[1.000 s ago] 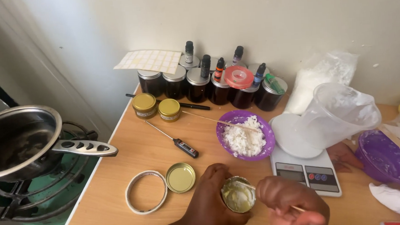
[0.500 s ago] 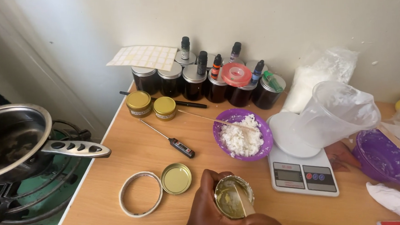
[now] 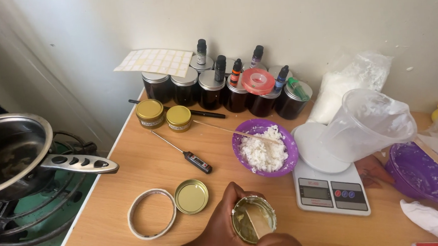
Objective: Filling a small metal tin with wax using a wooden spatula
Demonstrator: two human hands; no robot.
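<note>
The fingers (image 3: 231, 194) of the left hand (image 3: 224, 227) are wrapped around the side of a small gold tin (image 3: 254, 219), clamping it upright at the near edge of the table (image 3: 146, 161). The right hand (image 3: 278, 244) shows only as a sliver just below the tin, touching or nearly touching it; whether its fingers are apart or together I cannot tell. The tin is open-topped, round, with pale creamy wax inside and a flat wooden stick (image 3: 256, 221) leaning in it. Its loose gold lid (image 3: 191, 196) lies just left of the hand, beside a roll of tape (image 3: 152, 220). Farther back are a probe thermometer (image 3: 183, 153), a purple bowl of white flakes (image 3: 265, 146), a kitchen scale (image 3: 327, 189) and a row of dark jars (image 3: 212, 88) at the wall.
</note>
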